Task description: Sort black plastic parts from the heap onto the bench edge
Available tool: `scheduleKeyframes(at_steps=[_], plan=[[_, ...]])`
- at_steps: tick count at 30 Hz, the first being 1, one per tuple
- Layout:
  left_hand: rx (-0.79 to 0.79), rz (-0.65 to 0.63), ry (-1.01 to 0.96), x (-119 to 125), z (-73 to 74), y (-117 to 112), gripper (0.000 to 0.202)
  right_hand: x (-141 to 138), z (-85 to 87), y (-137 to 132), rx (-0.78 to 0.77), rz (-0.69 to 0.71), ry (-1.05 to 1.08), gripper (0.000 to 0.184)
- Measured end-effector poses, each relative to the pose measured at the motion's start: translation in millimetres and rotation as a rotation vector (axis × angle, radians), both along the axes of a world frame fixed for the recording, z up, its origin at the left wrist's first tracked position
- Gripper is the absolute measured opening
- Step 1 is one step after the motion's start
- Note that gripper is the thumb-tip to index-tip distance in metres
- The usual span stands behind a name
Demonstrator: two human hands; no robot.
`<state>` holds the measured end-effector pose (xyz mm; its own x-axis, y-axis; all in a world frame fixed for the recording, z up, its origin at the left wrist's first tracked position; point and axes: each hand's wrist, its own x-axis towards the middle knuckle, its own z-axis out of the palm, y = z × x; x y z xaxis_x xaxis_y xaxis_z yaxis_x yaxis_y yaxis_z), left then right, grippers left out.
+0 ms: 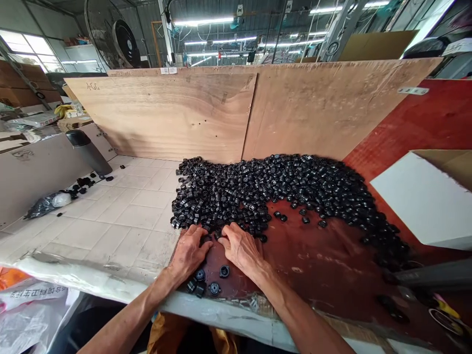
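A large heap of small round black plastic parts (224,191) is spread along the plywood board. At its near edge, my left hand (189,251) is closed, fingers curled and thumb bent in, around a black part that shows between them. Beside it my right hand (241,248) has its fingers bent together at the heap, with a black part at the fingertips, partly hidden. Between my wrists, near the table's front edge, lie several loose black parts (214,288), some showing a ringed face with a centre hole.
A plywood board (177,118) closes off the back. A grey bottle (88,152) and a black plastic bag (47,204) are on the left tiles. At the right are a white carton (424,201), a grey bar (435,278) and yellow-handled scissors (448,307).
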<state>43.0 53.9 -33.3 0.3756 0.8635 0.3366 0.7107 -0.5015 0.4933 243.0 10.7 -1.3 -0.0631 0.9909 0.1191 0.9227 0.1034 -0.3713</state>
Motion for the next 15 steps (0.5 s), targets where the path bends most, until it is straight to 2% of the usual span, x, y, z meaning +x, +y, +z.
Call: scheduleKeyframes(at_steps=[4, 7, 11, 15], plan=[[-0.022, -0.037, -0.099, -3.0, 1.6, -5.1, 0.017, -3.1, -1.2, 1.0, 0.028, 0.028, 0.096, 0.012], [-0.042, -0.058, -0.125, -4.4, 6.0, -5.8, 0.018, -5.8, -3.9, 1.7, 0.078, 0.068, 0.193, 0.025], [-0.078, -0.093, -0.155, -4.0, 12.7, -4.6, 0.025, -7.3, -8.9, 3.8, 0.068, 0.148, 0.161, 0.013], [-0.129, -0.106, -0.191, -3.2, 17.5, -4.9, 0.025, -6.8, -16.6, 6.6, 0.125, 0.148, 0.286, 0.02]])
